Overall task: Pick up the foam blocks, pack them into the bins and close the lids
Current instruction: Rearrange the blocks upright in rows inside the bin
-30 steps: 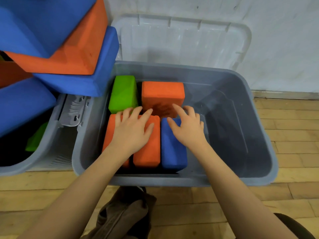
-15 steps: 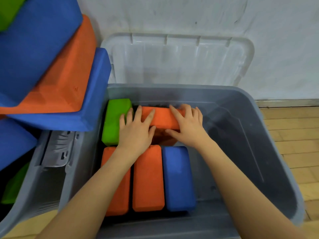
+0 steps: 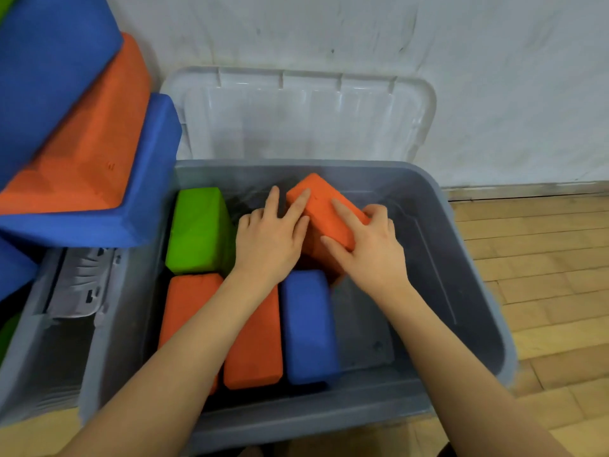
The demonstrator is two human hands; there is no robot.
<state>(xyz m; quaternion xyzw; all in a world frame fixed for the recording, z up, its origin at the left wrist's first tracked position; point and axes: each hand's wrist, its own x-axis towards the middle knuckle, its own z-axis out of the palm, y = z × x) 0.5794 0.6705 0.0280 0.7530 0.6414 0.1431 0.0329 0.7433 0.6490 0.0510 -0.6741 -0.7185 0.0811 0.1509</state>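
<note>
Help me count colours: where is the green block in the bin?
In the head view, the green block stands in the grey bin's far-left corner, beside the left hand and behind an orange block.

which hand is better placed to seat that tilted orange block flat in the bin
Right, probably. The right hand already grips the tilted orange block, fingers curled round it, while the left hand only rests straight fingers against its left side.
</note>
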